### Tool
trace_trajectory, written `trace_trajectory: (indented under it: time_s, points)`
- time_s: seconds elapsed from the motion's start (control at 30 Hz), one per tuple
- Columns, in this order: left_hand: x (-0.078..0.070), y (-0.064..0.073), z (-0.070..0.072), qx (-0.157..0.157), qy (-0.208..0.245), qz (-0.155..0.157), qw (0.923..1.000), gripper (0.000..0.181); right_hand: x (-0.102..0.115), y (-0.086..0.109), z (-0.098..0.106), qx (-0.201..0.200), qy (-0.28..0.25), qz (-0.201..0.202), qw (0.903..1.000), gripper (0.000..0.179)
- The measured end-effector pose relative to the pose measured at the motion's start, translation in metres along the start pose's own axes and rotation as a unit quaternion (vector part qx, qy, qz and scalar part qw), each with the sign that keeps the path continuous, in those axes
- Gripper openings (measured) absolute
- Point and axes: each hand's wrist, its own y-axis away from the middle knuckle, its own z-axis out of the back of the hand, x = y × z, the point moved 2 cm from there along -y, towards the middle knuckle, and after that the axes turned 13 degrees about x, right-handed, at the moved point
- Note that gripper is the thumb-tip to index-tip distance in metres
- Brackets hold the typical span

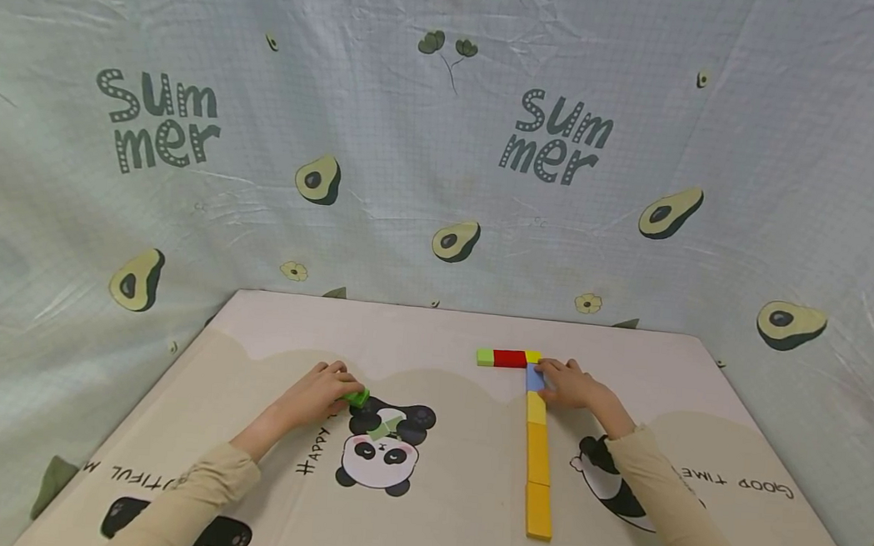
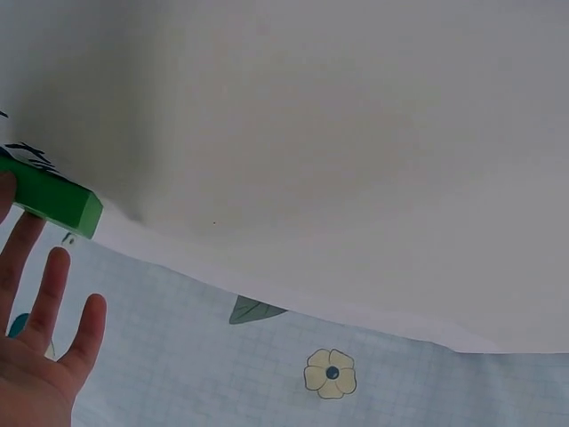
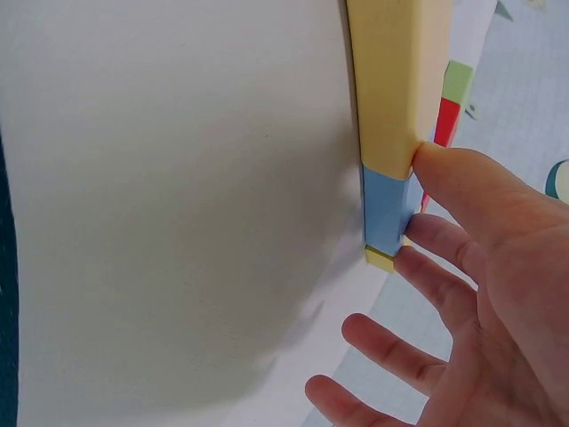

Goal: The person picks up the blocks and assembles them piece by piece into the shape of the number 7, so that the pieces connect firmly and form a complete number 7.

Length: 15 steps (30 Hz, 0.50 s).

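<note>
My left hand (image 1: 322, 397) pinches a green block (image 1: 357, 398) between thumb and finger above the table, beside a printed panda; its other fingers are spread in the left wrist view. My right hand (image 1: 574, 386) is at the far part of a line of blocks. There its thumb and fingertips touch the side of a blue block (image 3: 386, 210) and the adjoining yellow block (image 3: 387, 89). Nearer along the line lie two orange-yellow blocks (image 1: 538, 452). At the far end a small yellow block (image 1: 533, 356), a red block (image 1: 509, 358) and a light green block (image 1: 485, 357) run leftward.
The blocks lie on a pale table (image 1: 460, 508) with panda prints and lettering. Behind and around it hangs a light curtain (image 1: 385, 136) printed with avocados, flowers and words. The table's far edge lies just beyond the red block.
</note>
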Motion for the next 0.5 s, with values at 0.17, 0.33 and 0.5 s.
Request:
trace_trajectory:
  time_s: [0.17,0.33,0.5]
  points:
    - [-0.0001,-0.0013,-0.0013,-0.015,-0.018,-0.002,0.9997,0.024,0.0029,0.0019,-0.0001,-0.002,0.000,0.005,1.0000,0.047]
    - [0.0000,-0.0029,-0.0020,-0.013,-0.024,-0.001,0.9996,0.025,0.0030,0.0018,0.0011,-0.002,0.002,0.002,1.0000,0.047]
    - [-0.0002,-0.0081,-0.0009,-0.003,-0.023,-0.009,0.9997,0.028,0.0014,0.0007,0.0017,0.002,0.001,0.001,1.0000,0.047]
